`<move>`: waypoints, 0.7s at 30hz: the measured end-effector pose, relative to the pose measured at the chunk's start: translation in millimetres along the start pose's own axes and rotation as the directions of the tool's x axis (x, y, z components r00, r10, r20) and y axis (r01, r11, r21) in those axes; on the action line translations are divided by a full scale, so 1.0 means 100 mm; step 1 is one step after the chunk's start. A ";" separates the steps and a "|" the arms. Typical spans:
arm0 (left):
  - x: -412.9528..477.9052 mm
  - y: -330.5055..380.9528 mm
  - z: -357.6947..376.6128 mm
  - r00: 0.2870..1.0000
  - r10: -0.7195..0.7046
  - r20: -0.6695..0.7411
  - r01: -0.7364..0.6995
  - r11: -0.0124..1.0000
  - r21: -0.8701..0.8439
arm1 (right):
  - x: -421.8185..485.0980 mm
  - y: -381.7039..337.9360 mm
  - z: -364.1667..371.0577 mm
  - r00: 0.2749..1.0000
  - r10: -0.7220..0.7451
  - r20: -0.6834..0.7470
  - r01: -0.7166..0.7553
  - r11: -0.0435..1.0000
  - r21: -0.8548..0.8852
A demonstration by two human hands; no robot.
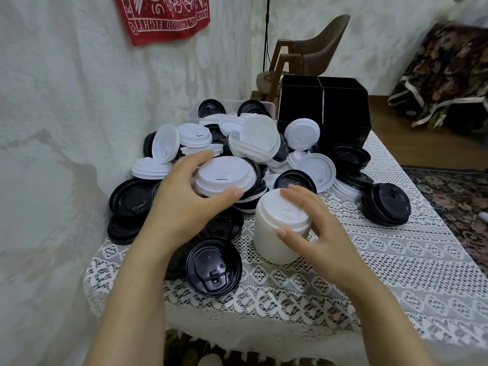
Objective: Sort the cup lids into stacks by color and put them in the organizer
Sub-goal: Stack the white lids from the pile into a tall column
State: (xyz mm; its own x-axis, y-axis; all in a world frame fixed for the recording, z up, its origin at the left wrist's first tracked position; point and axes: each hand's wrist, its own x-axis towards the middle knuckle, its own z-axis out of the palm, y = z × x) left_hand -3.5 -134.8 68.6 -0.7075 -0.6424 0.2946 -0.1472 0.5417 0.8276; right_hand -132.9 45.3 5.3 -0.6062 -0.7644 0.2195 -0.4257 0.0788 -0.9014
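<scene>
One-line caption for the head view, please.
Left hand holds a white lid over the mixed pile; right hand holds a white lid stack on the lace tablecloth, black organizer behind.

The red banner [162, 17] is cut off by the top edge — its lettering partly unreadable. The piled lids [258, 138] hide the lower front of the organizer [301, 107] and most of the clear bin [194, 114]. The left hand [182, 204] covers the near rim of the white lid [227, 175] it grips; the right hand [322, 228] hides the right side of the white stack [269, 241]. The patterned fabric [449, 70] at right is blurred.
</scene>
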 end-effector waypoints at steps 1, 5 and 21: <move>-0.01 0.06 0.05 0.999 0.014 0.030 -0.013 0.999 -0.043 | 0.00 0.01 0.00 1.000 0.006 -0.007 -0.006 1.000 0.000; -0.09 0.15 0.35 0.979 0.085 0.188 -0.072 0.995 -0.075 | 0.00 0.00 -0.01 1.000 -0.010 -0.005 0.010 0.996 0.083; -0.14 0.07 0.64 0.938 0.097 0.332 -0.105 0.995 0.006 | -0.02 0.09 -0.11 0.999 -0.024 0.047 0.011 0.964 0.264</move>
State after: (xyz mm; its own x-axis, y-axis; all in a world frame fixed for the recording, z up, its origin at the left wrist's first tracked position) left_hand -39.4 -87.1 39.7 -0.9074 -0.3706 0.1981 -0.0764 0.6090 0.7895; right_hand -142.7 54.3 1.0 -0.5634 -0.7955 0.2232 -0.2398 -0.1011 -0.9656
